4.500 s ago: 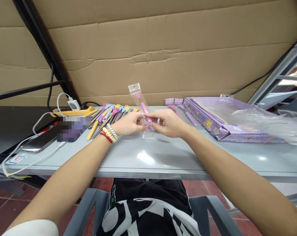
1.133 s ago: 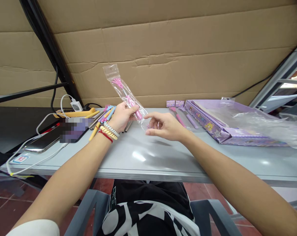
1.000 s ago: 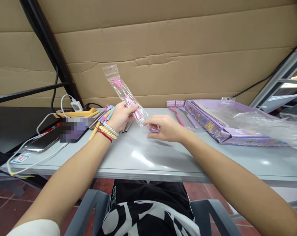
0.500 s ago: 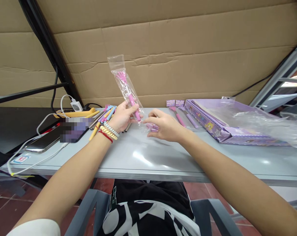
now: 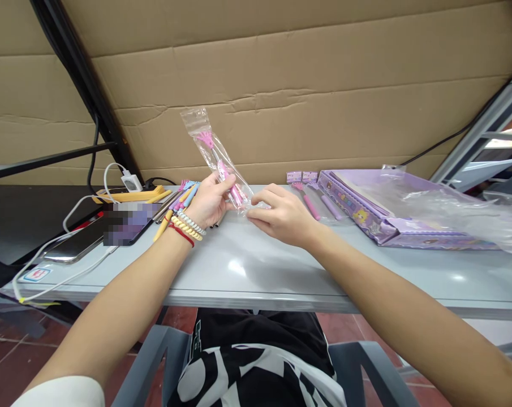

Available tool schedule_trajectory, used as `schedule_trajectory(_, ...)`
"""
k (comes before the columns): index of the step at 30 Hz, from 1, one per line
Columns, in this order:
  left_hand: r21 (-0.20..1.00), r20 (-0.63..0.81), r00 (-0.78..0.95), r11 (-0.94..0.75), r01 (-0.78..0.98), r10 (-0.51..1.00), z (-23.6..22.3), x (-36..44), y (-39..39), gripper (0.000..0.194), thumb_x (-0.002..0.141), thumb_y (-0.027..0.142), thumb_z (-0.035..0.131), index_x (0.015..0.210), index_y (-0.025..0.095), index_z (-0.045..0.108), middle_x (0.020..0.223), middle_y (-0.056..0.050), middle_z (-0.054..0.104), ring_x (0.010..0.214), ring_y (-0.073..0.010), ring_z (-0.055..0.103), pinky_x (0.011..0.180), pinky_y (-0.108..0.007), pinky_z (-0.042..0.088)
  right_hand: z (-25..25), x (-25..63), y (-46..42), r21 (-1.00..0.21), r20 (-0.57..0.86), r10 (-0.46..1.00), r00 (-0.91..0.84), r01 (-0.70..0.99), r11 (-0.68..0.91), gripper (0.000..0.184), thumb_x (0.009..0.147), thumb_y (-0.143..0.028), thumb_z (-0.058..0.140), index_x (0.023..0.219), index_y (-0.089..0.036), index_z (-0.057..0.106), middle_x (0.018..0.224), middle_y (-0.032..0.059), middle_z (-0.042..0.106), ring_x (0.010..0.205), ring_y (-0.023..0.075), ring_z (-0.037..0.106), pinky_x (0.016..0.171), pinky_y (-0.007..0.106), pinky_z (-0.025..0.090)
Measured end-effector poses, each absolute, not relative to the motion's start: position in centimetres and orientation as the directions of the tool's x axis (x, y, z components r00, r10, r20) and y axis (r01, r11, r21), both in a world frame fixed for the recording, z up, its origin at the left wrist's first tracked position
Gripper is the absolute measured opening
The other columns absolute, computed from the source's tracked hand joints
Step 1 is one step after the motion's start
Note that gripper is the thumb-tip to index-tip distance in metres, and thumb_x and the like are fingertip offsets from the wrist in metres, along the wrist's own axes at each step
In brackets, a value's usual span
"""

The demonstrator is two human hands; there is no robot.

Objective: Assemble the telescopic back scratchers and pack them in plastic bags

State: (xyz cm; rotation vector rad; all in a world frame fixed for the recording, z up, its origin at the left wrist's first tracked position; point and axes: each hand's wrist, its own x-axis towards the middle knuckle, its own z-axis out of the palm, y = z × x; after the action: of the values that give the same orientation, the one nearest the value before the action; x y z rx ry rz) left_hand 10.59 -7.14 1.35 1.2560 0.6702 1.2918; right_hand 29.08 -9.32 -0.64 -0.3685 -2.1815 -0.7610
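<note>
My left hand [image 5: 212,199] is closed round the lower part of a clear plastic bag [image 5: 196,117] with a pink back scratcher [image 5: 205,138] inside. The scratcher is tilted, its hand-shaped head up and to the left. Pink, white-marked patches show by its handle in the bag. My right hand [image 5: 281,215] has thumb and fingers pinched at the bag's lower right end. Beyond it, a bagged pink back scratcher [image 5: 310,204] and a bagged purple back scratcher [image 5: 331,206] lie on the table, each topped by a small purple card. Several loose coloured back scratchers [image 5: 183,198] lie behind my left wrist.
A purple patterned box [image 5: 366,217] with loose clear plastic [image 5: 455,215] over it stands at the right of the grey table [image 5: 281,277]. Phones [image 5: 80,240] and white cables [image 5: 64,281] lie at the left. A cardboard wall [image 5: 281,113] rises behind.
The bag has dipped a little down and left. The pink card that showed at my right fingers no longer shows there; pink, white-marked patches now appear by the handle.
</note>
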Motion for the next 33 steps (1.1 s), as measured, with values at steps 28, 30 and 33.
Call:
schedule_trajectory(28,0.932,0.349,0.378,-0.358,-0.047,0.858,0.4,10.9,-7.2,0.048,0.067,0.038,0.081,0.107,0.019,0.063,0.084,-0.002,0.063,0.062,-0.0113,0.060,0.057,-0.025,0.052,-1.6,29.9,-8.8,-0.022,0.565,0.347,-0.749,0.406,0.913,0.013,0.084,-0.018,0.062,0.088,-0.018,0.074,0.083,0.0058,0.061,0.074,0.0145,0.051,0.069,0.029,0.042)
schedule_trajectory(30,0.926,0.369,0.361,-0.373,-0.063,0.856,0.4,10.9,-7.1,0.048,0.068,0.037,0.081,0.109,0.018,0.063,0.083,-0.001,0.061,0.063,-0.0102,0.058,0.060,-0.025,0.052,-1.6,29.8,-8.9,-0.011,0.559,0.347,-0.753,0.412,0.911,0.017,0.087,-0.021,0.059,0.093,-0.019,0.075,0.083,0.0063,0.062,0.076,0.0155,0.052,0.070,0.030,0.043)
schedule_trajectory(33,0.911,0.403,0.355,-0.406,-0.070,0.844,0.3,10.9,-7.0,0.044,0.071,0.037,0.078,0.108,0.017,0.063,0.078,0.001,0.059,0.058,-0.0086,0.054,0.059,-0.024,0.050,-1.5,29.7,-9.1,-0.012,0.547,0.337,-0.766,0.395,0.919,0.020,0.091,-0.025,0.056,0.089,-0.019,0.075,0.080,0.0060,0.060,0.074,0.0145,0.052,0.069,0.029,0.043)
